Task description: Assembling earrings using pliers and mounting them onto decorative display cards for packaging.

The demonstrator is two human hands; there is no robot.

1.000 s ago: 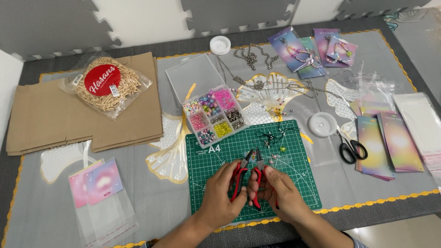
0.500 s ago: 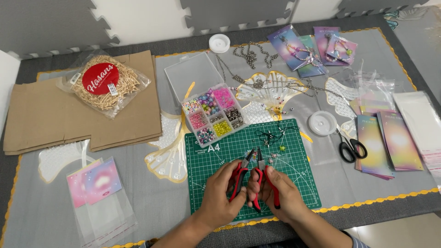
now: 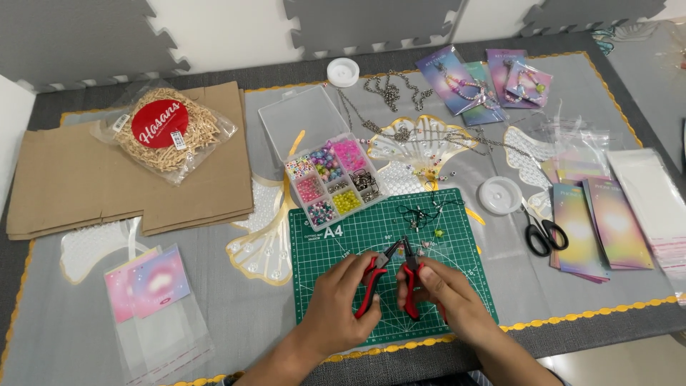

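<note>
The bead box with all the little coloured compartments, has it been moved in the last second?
No. The bead box sits at the same spot, touching the top left corner of the green cutting mat, as before.

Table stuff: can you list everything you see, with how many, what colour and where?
Cutting mat: one, green, front centre.
Pliers: two, red handles, one in the left hand, one in the right hand, tips close together over the mat.
Bead box: one, clear, mixed colours, behind the mat.
Box lid: one, clear, behind the bead box.
Scissors: one, black, right of the mat.
Cord spools: two, white, far centre and beside the scissors.
Chains: several, silver, far centre.
Cardboard: brown, left.
Bag of shreds: one, tan, red label, on the cardboard.
Left hand: grip on pliers.
Right hand: grip on pliers.
</note>
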